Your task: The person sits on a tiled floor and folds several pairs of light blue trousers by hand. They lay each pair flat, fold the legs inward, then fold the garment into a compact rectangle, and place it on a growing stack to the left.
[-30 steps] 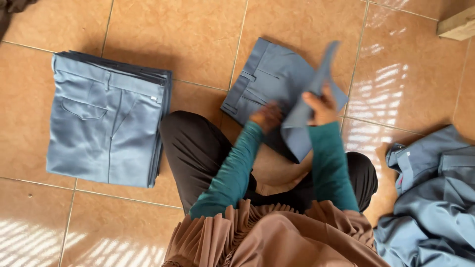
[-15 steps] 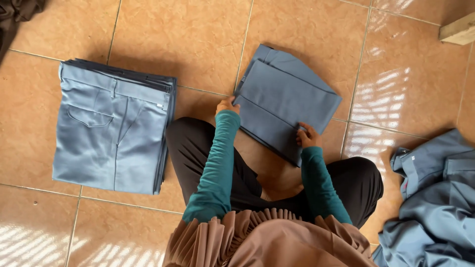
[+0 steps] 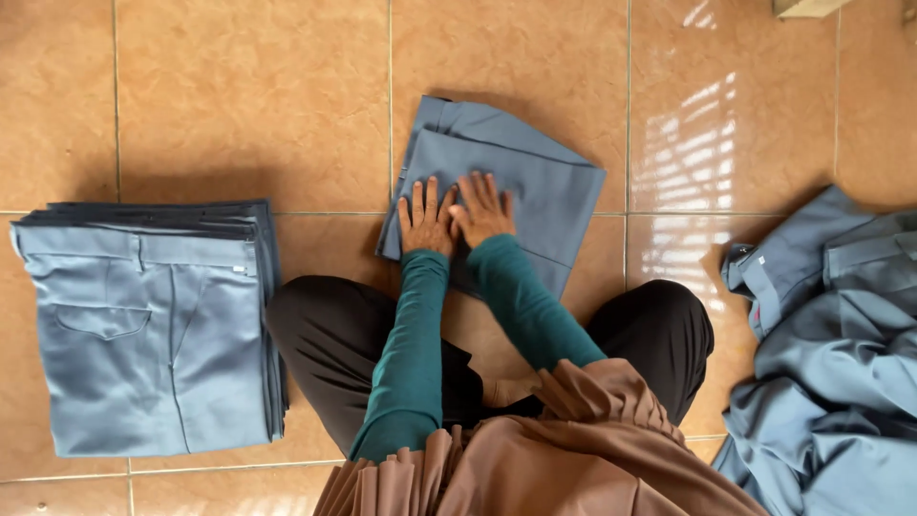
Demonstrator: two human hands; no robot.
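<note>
A folded pair of grey-blue trousers [image 3: 521, 177] lies on the tiled floor straight in front of me. My left hand [image 3: 426, 220] rests flat on its near left part, fingers spread. Beside it, my right hand [image 3: 482, 207] presses flat on the same folded cloth, fingers apart. Both hands touch each other at the thumbs. Neither hand grips anything. My sleeves are dark teal, and my crossed legs in black cloth sit just below the trousers.
A neat stack of folded grey-blue trousers [image 3: 153, 330] lies on the floor to my left. A loose heap of unfolded grey-blue garments [image 3: 831, 354] sits at my right. A pale block [image 3: 807, 8] shows at the top right edge.
The raised flap of cloth has been folded down. My hands moved from the trousers' edges to the middle and now lie flat side by side on it.
</note>
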